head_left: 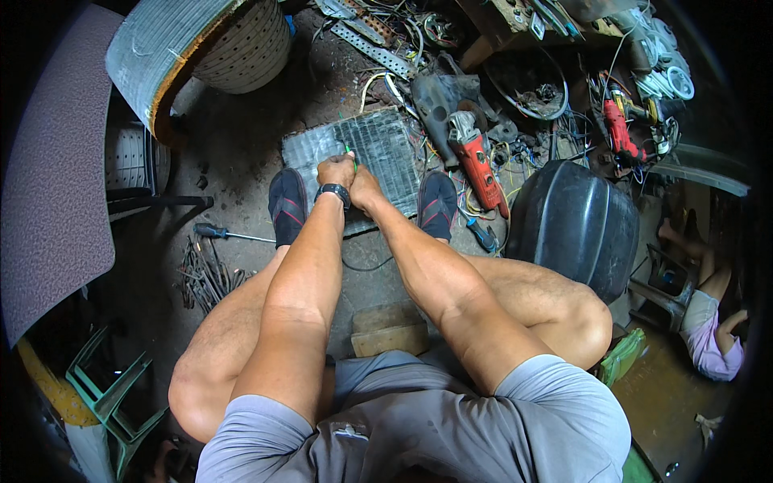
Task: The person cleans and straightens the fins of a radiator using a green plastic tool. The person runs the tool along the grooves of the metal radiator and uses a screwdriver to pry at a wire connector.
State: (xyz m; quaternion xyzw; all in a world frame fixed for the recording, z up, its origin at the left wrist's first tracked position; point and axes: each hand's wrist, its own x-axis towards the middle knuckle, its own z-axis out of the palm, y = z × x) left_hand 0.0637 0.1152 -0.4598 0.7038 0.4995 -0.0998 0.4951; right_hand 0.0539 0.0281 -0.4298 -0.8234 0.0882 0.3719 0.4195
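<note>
Between my feet lies a flat grey panel with ribbed, fin-like lines (390, 137), its left part looking smoother and paler. My left hand (335, 170), with a dark watch at the wrist, is closed above the middle of the panel. Pressed beside it, my right hand (366, 187) is closed too. A slim green object (349, 150) sticks out between the two hands at their far side. Its kind is not clear, and most of it is hidden by the fingers. I cannot make out whether its tip touches the panel.
Right of the panel lies a red angle grinder (480, 169), near a blue-handled tool (484, 236) and a black rounded casing (576, 229). A long screwdriver (229, 233) and metal rods (208, 272) lie left. Scrap and wires cover the far side; a person (713, 322) is at far right.
</note>
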